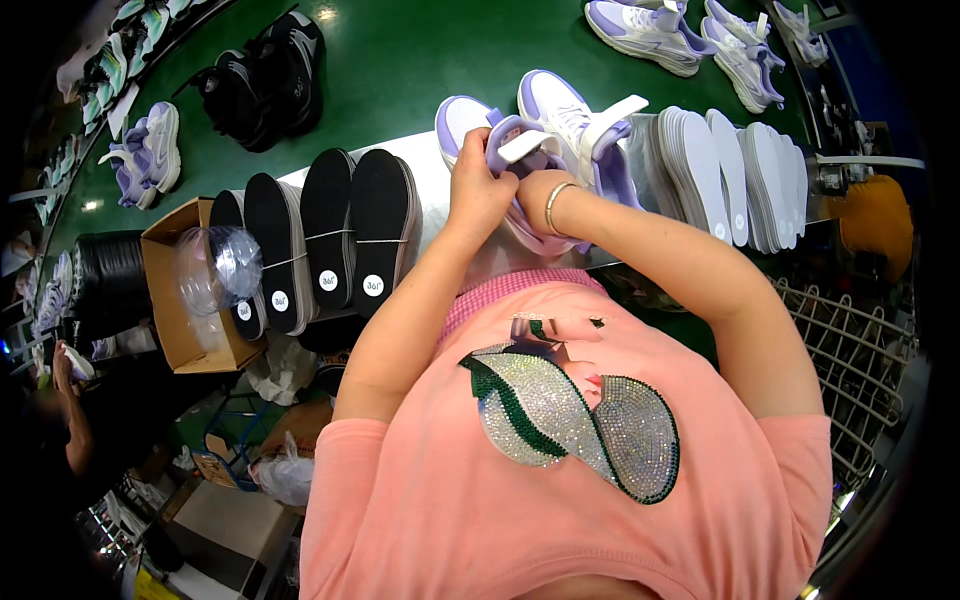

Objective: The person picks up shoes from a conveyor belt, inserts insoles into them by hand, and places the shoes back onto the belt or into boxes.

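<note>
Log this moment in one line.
left hand: holding lavender-and-white sneaker by collar | right hand: at its opening, fingertips hidden | nearby: matching sneaker, white insole stacks

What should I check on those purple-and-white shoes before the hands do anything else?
1. Left hand gripping the near shoe at its opening: ok.
2. One hand free: not ok; the right hand is busy at that same opening.
3. Inside of that shoe smooth: cannot tell; the hands hide it.
4. Second shoe close by, on the right: ok.
5. White insoles in stacks, farther right: ok.
</note>
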{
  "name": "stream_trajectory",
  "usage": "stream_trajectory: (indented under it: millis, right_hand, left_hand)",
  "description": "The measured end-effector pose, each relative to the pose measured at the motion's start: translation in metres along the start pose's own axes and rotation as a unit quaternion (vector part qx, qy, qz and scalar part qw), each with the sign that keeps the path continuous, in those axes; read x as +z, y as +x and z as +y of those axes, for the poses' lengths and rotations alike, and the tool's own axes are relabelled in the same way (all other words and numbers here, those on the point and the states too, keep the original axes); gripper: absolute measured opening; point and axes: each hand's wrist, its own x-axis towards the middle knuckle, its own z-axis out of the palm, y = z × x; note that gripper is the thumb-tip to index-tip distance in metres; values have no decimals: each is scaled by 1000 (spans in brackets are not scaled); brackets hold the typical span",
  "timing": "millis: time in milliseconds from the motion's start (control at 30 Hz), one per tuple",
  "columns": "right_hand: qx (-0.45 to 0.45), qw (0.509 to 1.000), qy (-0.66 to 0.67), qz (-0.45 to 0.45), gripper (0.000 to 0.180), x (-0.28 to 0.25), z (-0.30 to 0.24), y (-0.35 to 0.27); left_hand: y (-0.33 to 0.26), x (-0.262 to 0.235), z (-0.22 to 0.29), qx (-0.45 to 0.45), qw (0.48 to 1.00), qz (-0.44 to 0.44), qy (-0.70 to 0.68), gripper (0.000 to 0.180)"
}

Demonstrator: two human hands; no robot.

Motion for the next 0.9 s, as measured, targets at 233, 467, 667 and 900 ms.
stream_trajectory:
  millis: [233, 467, 667, 900]
  right_hand:
    - [39, 997, 14, 69, 20, 17, 1, 17]
    - [-73, 991, -101, -54, 27, 7, 4, 5]
    - [-60, 996, -7, -69, 29, 5, 5, -48]
    - [-82, 995, 23, -45, 34, 16, 13, -43]
  left_hand:
    - [1, 2, -9, 22, 1000, 9, 3, 47]
    - [1, 2, -13, 62, 996, 28, 59, 47]
    - [0, 6, -14, 49, 998, 6, -32, 43]
    - [4, 6, -7, 72, 993, -18, -91, 43]
